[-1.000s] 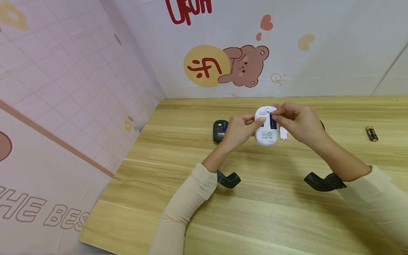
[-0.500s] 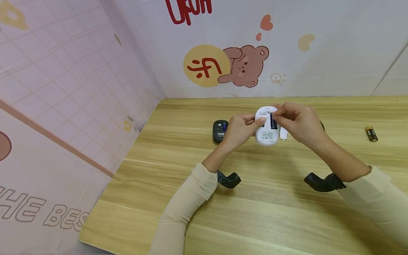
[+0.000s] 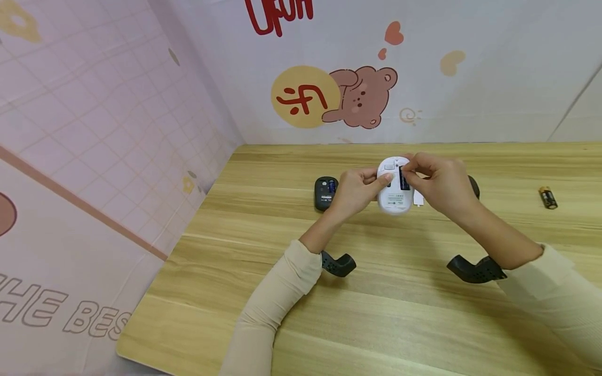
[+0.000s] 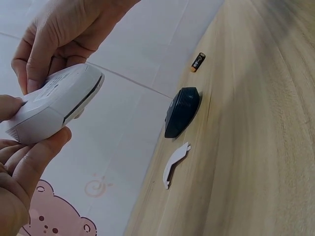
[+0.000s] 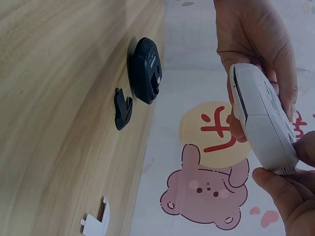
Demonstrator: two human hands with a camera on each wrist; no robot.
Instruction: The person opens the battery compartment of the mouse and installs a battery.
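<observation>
A white computer mouse (image 3: 394, 202) is held above the table, underside up, with its dark battery slot (image 3: 404, 180) uncovered. My left hand (image 3: 355, 192) grips its left side, thumb across the underside and fingers beneath. My right hand (image 3: 442, 180) holds the mouse's front end, thumb and finger bent at the slot; in the right wrist view one finger (image 5: 275, 187) touches the end from below. Whether a battery lies under these fingertips is hidden. The white battery cover (image 3: 418, 197) rests on the table behind the mouse.
A dark mouse (image 3: 325, 194) lies underside up at left, a blue battery in it, with a black cover (image 5: 122, 110) beside it. Another dark mouse (image 4: 182, 112) is partly behind my right hand. A loose battery (image 3: 548, 197) lies at far right. A wall cloth backs the table.
The white mouse has shifted very slightly right. My right hand has turned a little at the slot, showing more of the dark mouse behind it. Both hands keep their hold.
</observation>
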